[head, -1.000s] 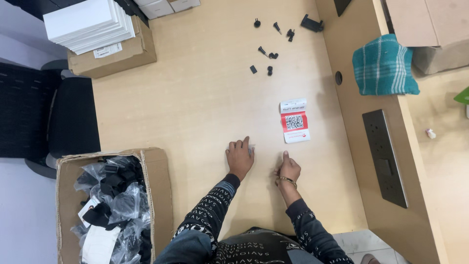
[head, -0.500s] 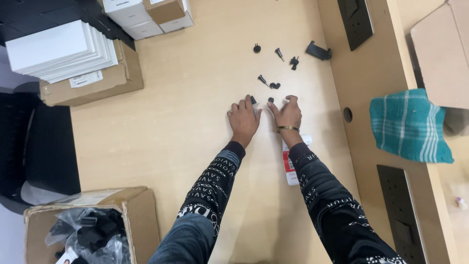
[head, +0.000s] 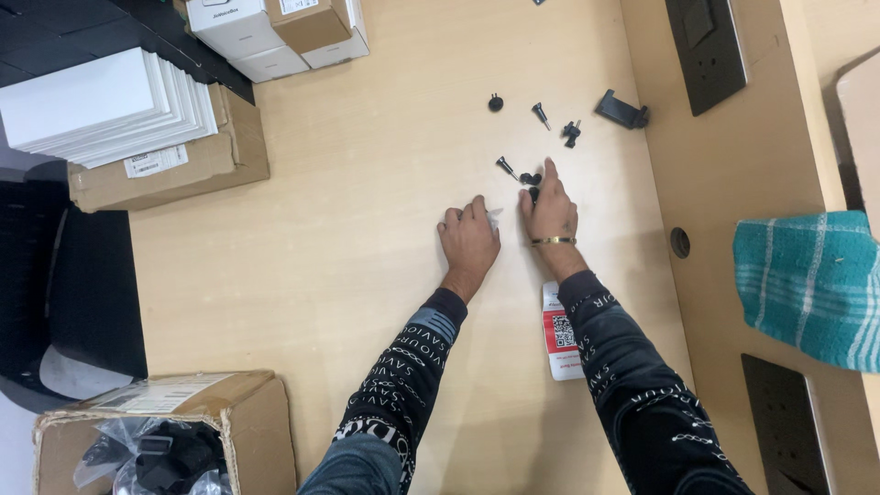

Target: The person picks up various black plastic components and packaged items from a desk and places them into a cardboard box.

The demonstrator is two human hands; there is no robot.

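**Mia:** Fingers [head: 548, 174] of the right hand [head: 552, 213] lie close together and reach out to some small black pieces [head: 531, 180] on the wooden desk [head: 367, 202]. They touch the pieces — I cannot tell if they pinch one yet.

**Sam:** And the left hand [head: 471, 240]?

**Mia:** It lies flat on the desk, fingers close together, just beside the right one. A small pale bit peeks out at its fingertips. I cannot tell what it is.

**Sam:** How should the hand pick up such tiny pieces?

**Mia:** I think slowly, with thumb and one fingertip, one piece at a time. They look round, so a push could roll them away.

**Sam:** Now the boxes, biggest first.

**Mia:** A flat brown box [head: 174, 170] sits at the far left with a white label on its side. A stack of white flat boxes [head: 101, 101] rests on top of it. Near the bottom left is an open brown box [head: 261, 412] with black parts in clear bags [head: 160, 454] inside. At the top edge are smaller white and brown boxes [head: 275, 32].

**Sam:** Anything smaller?

**Mia:** A red and white paper slip [head: 561, 332] with a square dotted code lies partly under the right sleeve. More black pieces — a screw [head: 541, 114], a round knob [head: 495, 103] and a clip [head: 621, 109] — lie farther up the desk. A green checked cloth [head: 811, 284] sits on the right.
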